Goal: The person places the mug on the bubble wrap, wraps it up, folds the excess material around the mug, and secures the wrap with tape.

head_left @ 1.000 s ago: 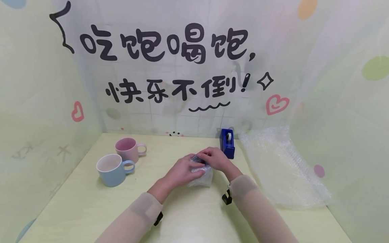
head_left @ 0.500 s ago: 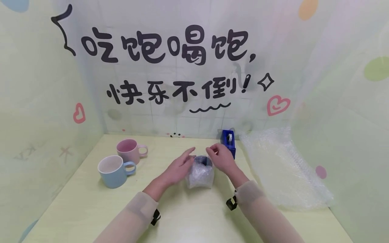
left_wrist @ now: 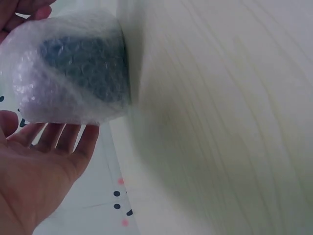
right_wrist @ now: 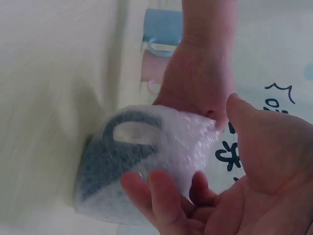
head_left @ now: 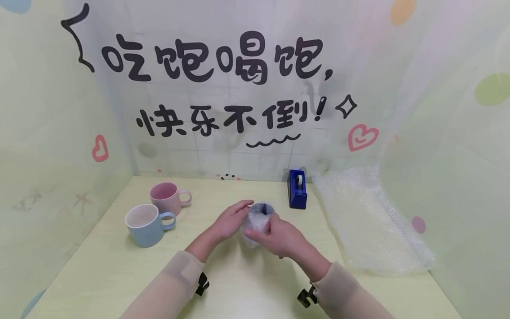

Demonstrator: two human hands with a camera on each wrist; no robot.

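Note:
A dark blue-grey mug stands on the table, wrapped in bubble wrap; its handle shows through the wrap in the right wrist view. My left hand lies along the mug's left side, its fingers fairly straight and reaching behind the wrap. From the right, my right hand holds the wrapped mug, with curled fingers against it and the thumb apart from them. The mug's opening faces up, partly covered by the wrap.
A light blue mug and a pink mug stand at the left. Behind and to the right is a blue tape dispenser. A loose bubble wrap sheet lies along the right side, near the printed wall.
My hands were together over the mug's opening, then parted. Now the right hand has come down to the mug's right front and holds it, while the left stays beside it.

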